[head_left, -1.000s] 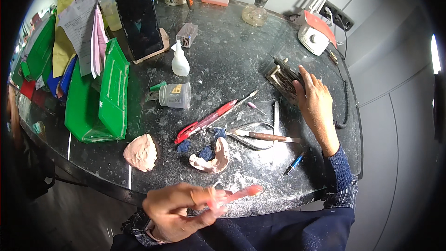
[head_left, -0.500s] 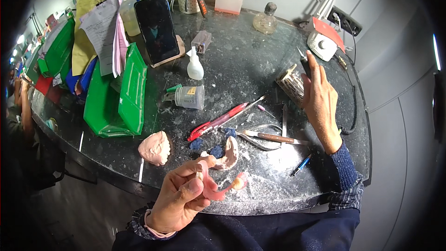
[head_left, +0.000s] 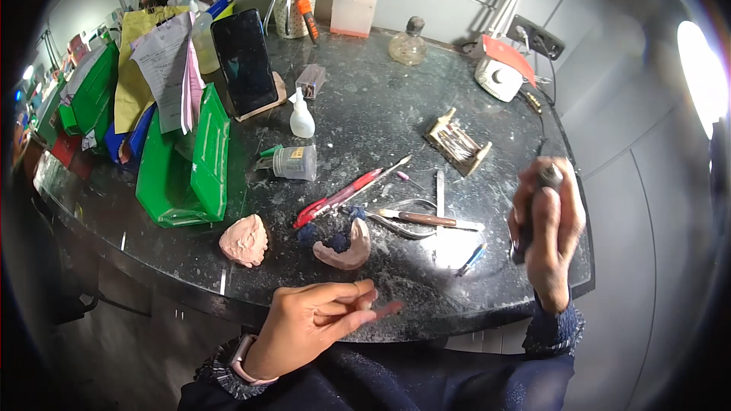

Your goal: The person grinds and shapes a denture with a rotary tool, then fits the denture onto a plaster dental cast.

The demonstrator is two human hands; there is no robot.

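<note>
Near the front edge of the bench, my left hand [head_left: 304,327] pinches a pink partial denture [head_left: 388,310]; most of it is hidden by the fingers. My right hand [head_left: 550,236], at the bench's right edge, is wrapped round a dark rotary handpiece [head_left: 525,221] with its round end facing up. Just beyond my left hand lies a pale pink horseshoe-shaped plaster cast [head_left: 352,251]. A second pink plaster cast [head_left: 245,241] sits farther left. Dark blue lumps [head_left: 306,234] rest beside the horseshoe cast.
Mid-bench lie a red pen [head_left: 335,198], a brown-handled knife [head_left: 426,219], pliers and a blue-tipped tool [head_left: 472,259]. Behind them stand a bur holder [head_left: 461,144], a tipped plastic cup [head_left: 295,162] and a white dropper bottle [head_left: 301,118]. Green bins [head_left: 171,198] and a phone [head_left: 245,61] occupy the left.
My right hand has come back from beside the bur holder to the right edge, the handpiece turned in its grip. My left hand has rotated, back now up, with the denture. The view has shifted slightly.
</note>
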